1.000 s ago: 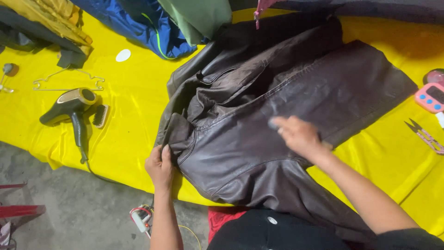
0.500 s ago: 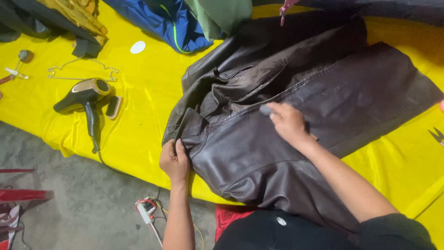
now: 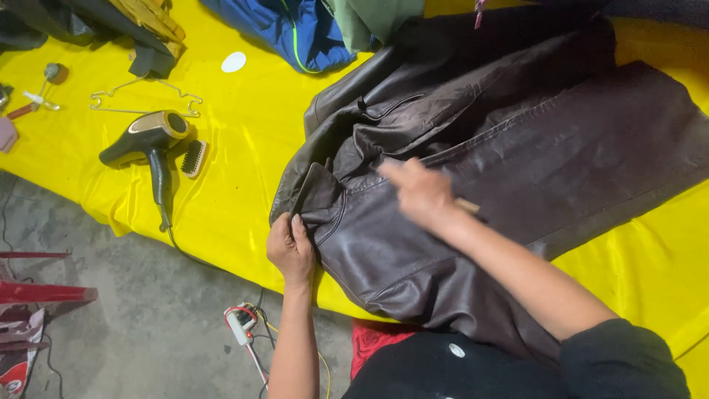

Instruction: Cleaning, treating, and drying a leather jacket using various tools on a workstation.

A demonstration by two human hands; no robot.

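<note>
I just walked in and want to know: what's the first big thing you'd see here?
The big dark brown leather jacket jumps out first, spread flat over the bright yellow sheet in the middle and right. The left hand grips its collar edge near the bottom, while the blurred right hand hovers over its front. Off to the left lie a black hair dryer and a small brush.

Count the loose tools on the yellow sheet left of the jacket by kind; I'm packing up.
Hair dryer: 1
Small brush: 1
Wire hanger: 1
Total: 3
</note>
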